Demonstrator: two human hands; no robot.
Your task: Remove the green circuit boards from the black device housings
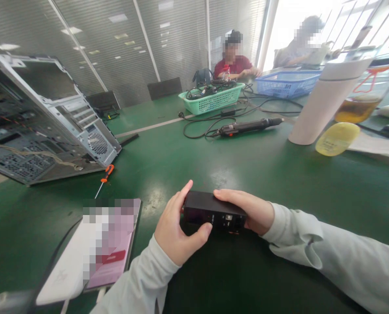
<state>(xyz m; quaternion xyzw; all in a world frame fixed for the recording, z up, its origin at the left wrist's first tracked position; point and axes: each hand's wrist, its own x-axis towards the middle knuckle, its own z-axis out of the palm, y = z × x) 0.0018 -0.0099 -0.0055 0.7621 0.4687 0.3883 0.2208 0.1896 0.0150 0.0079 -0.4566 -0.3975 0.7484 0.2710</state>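
Low in the middle of the head view, a small black box [203, 213] is held between both hands. Its near face bears small white print and a little square port. My left hand [176, 233] grips the left end, thumb on the near face and fingers at the far side. At the other end, my right hand [255, 211] is closed around the box, with its thumb along the top edge; its other fingers are mostly hidden. Left of my hands lie a white power bank [70, 266] and a phone [117, 257] with a lit pink screen.
An open computer case [60, 109] stands left, an orange-handled screwdriver [107, 173] beside it. Ahead lies a corded electric screwdriver [247, 127]. Beyond are a green basket [210, 104] of cables and a blue basket [279, 87]. A pale tumbler [325, 104] stands right. Two people sit across.
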